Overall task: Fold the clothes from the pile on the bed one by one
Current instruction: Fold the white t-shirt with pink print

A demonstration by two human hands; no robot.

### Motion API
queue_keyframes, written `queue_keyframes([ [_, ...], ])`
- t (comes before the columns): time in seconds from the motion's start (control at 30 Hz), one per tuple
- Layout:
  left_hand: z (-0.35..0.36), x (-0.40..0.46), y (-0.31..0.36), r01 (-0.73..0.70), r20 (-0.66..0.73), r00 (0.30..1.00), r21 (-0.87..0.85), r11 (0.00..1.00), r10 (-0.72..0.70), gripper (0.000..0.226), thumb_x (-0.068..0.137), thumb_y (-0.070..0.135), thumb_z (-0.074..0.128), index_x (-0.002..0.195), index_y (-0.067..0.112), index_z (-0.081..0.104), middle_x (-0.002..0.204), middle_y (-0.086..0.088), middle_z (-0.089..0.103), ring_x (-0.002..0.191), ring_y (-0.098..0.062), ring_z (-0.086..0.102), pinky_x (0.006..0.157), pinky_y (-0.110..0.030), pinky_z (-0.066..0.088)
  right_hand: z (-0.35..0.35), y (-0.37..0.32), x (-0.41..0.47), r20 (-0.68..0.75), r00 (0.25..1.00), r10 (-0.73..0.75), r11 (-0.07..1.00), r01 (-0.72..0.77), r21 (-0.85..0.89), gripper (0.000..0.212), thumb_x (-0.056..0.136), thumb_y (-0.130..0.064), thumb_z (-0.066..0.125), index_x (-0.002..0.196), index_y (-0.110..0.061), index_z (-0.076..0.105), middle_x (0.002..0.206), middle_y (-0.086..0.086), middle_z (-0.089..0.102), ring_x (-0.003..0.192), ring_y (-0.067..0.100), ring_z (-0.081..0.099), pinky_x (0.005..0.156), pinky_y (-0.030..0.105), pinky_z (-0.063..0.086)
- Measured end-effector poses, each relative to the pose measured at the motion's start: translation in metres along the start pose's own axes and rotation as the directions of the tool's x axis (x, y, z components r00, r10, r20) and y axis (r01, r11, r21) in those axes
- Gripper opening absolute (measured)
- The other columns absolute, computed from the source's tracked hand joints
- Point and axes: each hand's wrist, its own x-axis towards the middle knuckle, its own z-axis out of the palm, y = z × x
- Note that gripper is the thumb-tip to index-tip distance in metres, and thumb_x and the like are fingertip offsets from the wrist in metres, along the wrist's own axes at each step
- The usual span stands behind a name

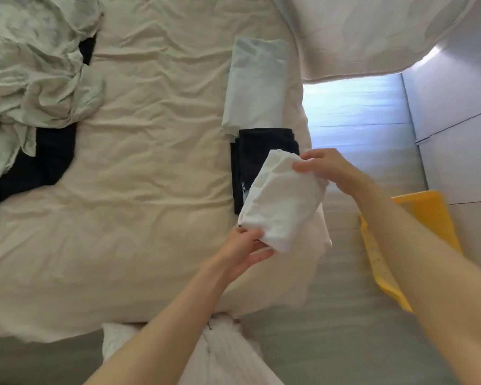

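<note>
A folded white garment (281,201) hangs just above the bed's right side. My left hand (245,245) holds its near lower corner, thumb on top. My right hand (325,168) grips its far right edge. Under it lies a folded dark garment (258,151), and beyond that a folded pale blue garment (256,84). The unfolded pile (31,79) of pale green cloth sits at the bed's far left, with a dark garment (31,165) spread beneath it.
The bed (150,168) is covered by a wrinkled cream sheet. A yellow plastic basket (425,215) stands on the floor to the right, partly behind my right forearm. A white curtain (372,31) hangs at top right. White cloth (222,345) bunches at the near edge.
</note>
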Motion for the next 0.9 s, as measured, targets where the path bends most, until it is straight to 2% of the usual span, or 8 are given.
queue_keyframes([
  [0.13, 0.010, 0.031, 0.008, -0.050, -0.021, 0.999, 0.020, 0.999, 0.050, 0.025, 0.094, 0.006, 0.049, 0.118, 0.010, 0.051, 0.111, -0.009, 0.063, 0.091, -0.019, 0.065, 0.088, -0.041, 0.053, -0.001, -0.023, 0.053, 0.073, 0.993, -0.097, 0.993, 0.101, -0.066, 0.008, 0.086, -0.015, 0.067, 0.094, -0.014, 0.069, 0.079, -0.010, 0.060, 0.069, 0.003, 0.057, 0.059, 0.010, 0.045],
  [0.27, 0.011, 0.050, 0.014, -0.028, -0.084, 0.993, 0.478, 0.878, 0.077, 0.014, 0.095, 0.020, 0.048, 0.105, 0.012, 0.054, 0.092, -0.005, 0.061, 0.083, -0.016, 0.058, 0.076, -0.031, 0.051, 0.023, -0.012, 0.097, -0.010, 0.984, -0.180, 0.971, 0.176, -0.161, 0.027, 0.091, -0.017, 0.061, 0.117, -0.013, 0.063, 0.106, 0.001, 0.064, 0.098, 0.015, 0.058, 0.080, 0.014, 0.044],
  [0.4, -0.004, 0.046, 0.017, -0.230, 0.084, 0.923, 0.903, 0.363, 0.376, 0.014, 0.094, 0.022, 0.050, 0.089, 0.014, 0.060, 0.084, -0.001, 0.062, 0.078, -0.018, 0.057, 0.070, -0.029, 0.045, 0.048, 0.027, 0.082, -0.314, 0.806, -0.502, 0.837, 0.361, -0.412, 0.036, 0.093, -0.015, 0.049, 0.128, -0.008, 0.055, 0.130, 0.009, 0.055, 0.121, 0.026, 0.048, 0.104, 0.037, 0.037],
  [0.5, -0.008, 0.044, 0.023, -0.342, 0.288, 0.547, 0.934, -0.104, 0.786, 0.017, 0.088, 0.013, 0.048, 0.101, 0.014, 0.060, 0.092, 0.003, 0.060, 0.087, -0.012, 0.052, 0.071, -0.026, 0.045, 0.068, 0.074, 0.050, -0.261, 0.634, -0.728, 0.607, 0.420, -0.675, 0.040, 0.089, -0.012, 0.043, 0.128, -0.007, 0.052, 0.136, 0.016, 0.050, 0.130, 0.031, 0.040, 0.108, 0.046, 0.031],
  [0.57, -0.012, 0.058, 0.025, -0.242, 0.478, 0.441, 0.879, -0.412, 0.760, 0.040, 0.079, 0.014, 0.052, 0.119, 0.015, 0.053, 0.119, -0.004, 0.059, 0.113, -0.021, 0.052, 0.088, -0.031, 0.047, 0.079, 0.098, 0.033, -0.122, 0.688, -0.716, 0.509, 0.394, -0.765, 0.045, 0.090, -0.018, 0.041, 0.135, -0.012, 0.044, 0.145, 0.016, 0.041, 0.138, 0.030, 0.028, 0.111, 0.051, 0.024],
  [0.67, -0.019, 0.079, 0.024, -0.145, 0.471, 0.682, 0.837, -0.528, 0.560, 0.079, 0.067, 0.011, 0.072, 0.139, 0.020, 0.040, 0.147, -0.015, 0.038, 0.135, -0.033, 0.037, 0.103, -0.047, 0.040, 0.079, 0.104, 0.029, 0.001, 0.870, -0.493, 0.497, 0.283, -0.820, 0.056, 0.096, -0.035, 0.033, 0.149, -0.021, 0.024, 0.159, 0.010, 0.012, 0.146, 0.023, 0.003, 0.115, 0.053, 0.010],
  [0.77, -0.022, 0.083, 0.028, -0.132, 0.373, 0.865, 0.814, -0.565, 0.335, 0.074, 0.090, 0.020, 0.053, 0.151, 0.028, 0.010, 0.159, -0.008, -0.005, 0.146, -0.026, -0.004, 0.116, -0.050, 0.014, 0.071, 0.094, 0.035, 0.100, 0.955, -0.281, 0.444, 0.221, -0.868, 0.062, 0.100, -0.045, 0.028, 0.152, -0.028, -0.001, 0.158, 0.001, -0.017, 0.145, 0.018, -0.017, 0.116, 0.049, -0.005],
  [0.9, -0.009, 0.066, 0.046, -0.115, 0.278, 0.930, 0.841, -0.529, 0.239, 0.072, 0.094, 0.036, 0.048, 0.151, 0.029, 0.004, 0.158, -0.004, -0.011, 0.146, -0.022, -0.010, 0.117, -0.046, 0.002, 0.067, 0.072, 0.022, 0.084, 0.962, -0.259, 0.493, 0.207, -0.845, 0.061, 0.099, -0.045, 0.035, 0.152, -0.026, 0.012, 0.160, 0.002, -0.009, 0.147, 0.020, -0.010, 0.117, 0.047, -0.001],
])
